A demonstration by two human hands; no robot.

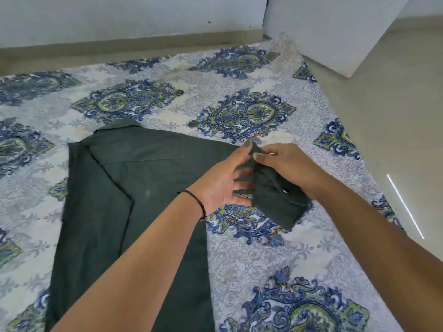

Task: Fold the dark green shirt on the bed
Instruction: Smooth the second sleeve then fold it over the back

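The dark green shirt (143,183) lies flat and back-up on the bed (251,255), collar toward the far side. Its left sleeve is folded in over the body. The right sleeve (273,200) is lifted off the sheet at the shirt's right edge. My left hand (225,180) holds the sleeve near the shoulder, fingers tucked under the cloth. My right hand (285,164) pinches the sleeve's upper edge between thumb and fingers. The sleeve cuff hangs down toward me.
The bed wears a white sheet with blue and green paisley medallions (244,113). The bed's right edge meets a pale tiled floor (388,130). A white wall (119,15) runs behind, and a white cabinet (335,32) stands at the far right.
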